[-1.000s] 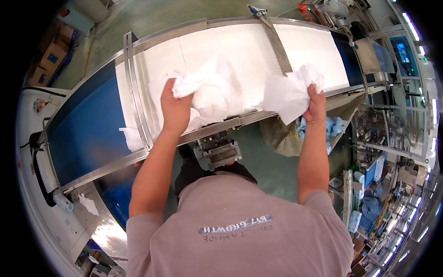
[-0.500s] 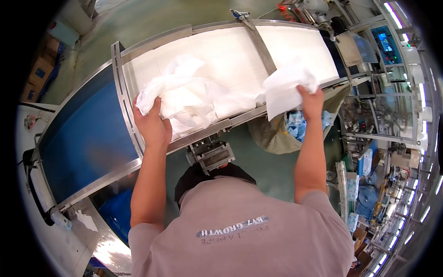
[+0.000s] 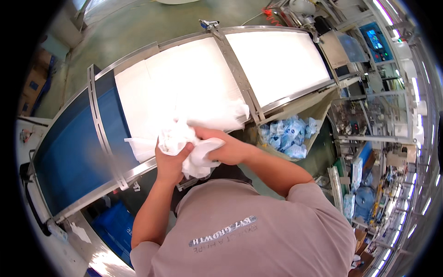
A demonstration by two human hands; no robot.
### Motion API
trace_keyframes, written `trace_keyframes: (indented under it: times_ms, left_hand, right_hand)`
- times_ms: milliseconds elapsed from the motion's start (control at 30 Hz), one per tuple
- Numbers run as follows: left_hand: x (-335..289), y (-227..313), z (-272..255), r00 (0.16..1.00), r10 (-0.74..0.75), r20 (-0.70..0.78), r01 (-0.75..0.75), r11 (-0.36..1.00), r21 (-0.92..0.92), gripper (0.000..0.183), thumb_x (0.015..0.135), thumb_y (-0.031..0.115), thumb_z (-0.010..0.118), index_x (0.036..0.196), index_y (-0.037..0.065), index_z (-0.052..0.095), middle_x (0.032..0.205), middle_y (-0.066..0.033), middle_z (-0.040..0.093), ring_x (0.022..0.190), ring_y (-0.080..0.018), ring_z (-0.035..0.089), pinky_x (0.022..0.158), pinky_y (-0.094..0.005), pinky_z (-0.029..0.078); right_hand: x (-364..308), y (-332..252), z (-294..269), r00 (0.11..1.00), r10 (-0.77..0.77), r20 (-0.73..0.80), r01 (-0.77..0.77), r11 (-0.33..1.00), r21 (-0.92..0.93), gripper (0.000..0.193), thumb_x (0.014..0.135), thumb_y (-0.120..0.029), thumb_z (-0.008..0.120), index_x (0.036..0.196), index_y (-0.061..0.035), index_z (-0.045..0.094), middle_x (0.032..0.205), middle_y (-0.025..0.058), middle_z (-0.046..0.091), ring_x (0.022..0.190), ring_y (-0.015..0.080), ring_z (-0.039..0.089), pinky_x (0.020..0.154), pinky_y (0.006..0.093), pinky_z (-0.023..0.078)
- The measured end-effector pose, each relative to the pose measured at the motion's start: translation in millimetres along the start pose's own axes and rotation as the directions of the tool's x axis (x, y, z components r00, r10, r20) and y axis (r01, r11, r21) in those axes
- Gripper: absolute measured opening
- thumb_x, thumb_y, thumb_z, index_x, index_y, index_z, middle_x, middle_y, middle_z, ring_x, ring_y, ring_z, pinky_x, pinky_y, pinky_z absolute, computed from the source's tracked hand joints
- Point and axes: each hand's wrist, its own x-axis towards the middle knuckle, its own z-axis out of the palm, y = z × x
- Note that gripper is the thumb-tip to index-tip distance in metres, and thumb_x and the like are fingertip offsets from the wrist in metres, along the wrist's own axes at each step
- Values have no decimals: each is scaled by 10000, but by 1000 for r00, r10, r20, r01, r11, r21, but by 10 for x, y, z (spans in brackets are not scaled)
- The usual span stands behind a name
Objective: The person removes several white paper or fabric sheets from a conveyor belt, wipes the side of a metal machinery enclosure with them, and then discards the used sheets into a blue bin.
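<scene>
My left hand (image 3: pixel 169 165) and my right hand (image 3: pixel 230 147) are close together over the near edge of the conveyor. Between them is a bundle of crumpled thin white sheets (image 3: pixel 176 138); whether it is paper or cloth I cannot tell. The left fingers wrap round its left side. My right hand grips the other side, where a fold sticks out by the thumb. A loose flap trails behind the right wrist over the belt. Beyond my hands, flat white sheets (image 3: pixel 180 76) cover much of the conveyor, one edge hanging past its near rail.
A metal crossbar (image 3: pixel 235 69) spans the white layer; another (image 3: pixel 99 124) crosses the bare blue belt (image 3: pixel 69 145) at left. Right of my hands hangs an open sack (image 3: pixel 318 108) holding crumpled blue-and-white plastic packaging (image 3: pixel 290 134). Machinery with a lit screen (image 3: pixel 374 39) stands far right.
My right hand has swung left with its white sheet to meet my left hand. Both have come nearer my body, and the spread-out crumpled sheets are bunched together between them.
</scene>
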Motion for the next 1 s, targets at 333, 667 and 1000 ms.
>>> trace_keyframes:
  times_ms: [333,667,1000]
  left_hand:
    - [-209,-539,179,902,154,-404,-152,988,38,531,972,141,708,1463,18,549,1349,-118,669,1171,-270,692,977,-416,583]
    - [-236,-301,292,899,267,-348,-280,960,14,553,1034,248,617,1525,24,492,1451,-144,612,1273,-299,647,1042,-435,562]
    - [54,-591,501,920,99,-380,-120,992,-31,498,1037,228,605,1482,18,529,1341,-144,689,1151,-285,719,931,-430,623]
  right_hand:
    - [-976,555,-2759,931,-265,-250,-97,481,-871,229,840,-89,780,1067,-59,788,1148,68,720,1115,328,609,1027,462,504]
    - [-1581,968,-4255,414,243,-877,152,932,330,167,921,-108,671,1059,-32,729,1082,78,728,964,202,674,860,376,548]
    - [-758,740,-3286,972,-163,-171,-87,422,-902,432,892,-233,734,1315,-154,693,1253,78,651,1222,333,596,1013,422,539]
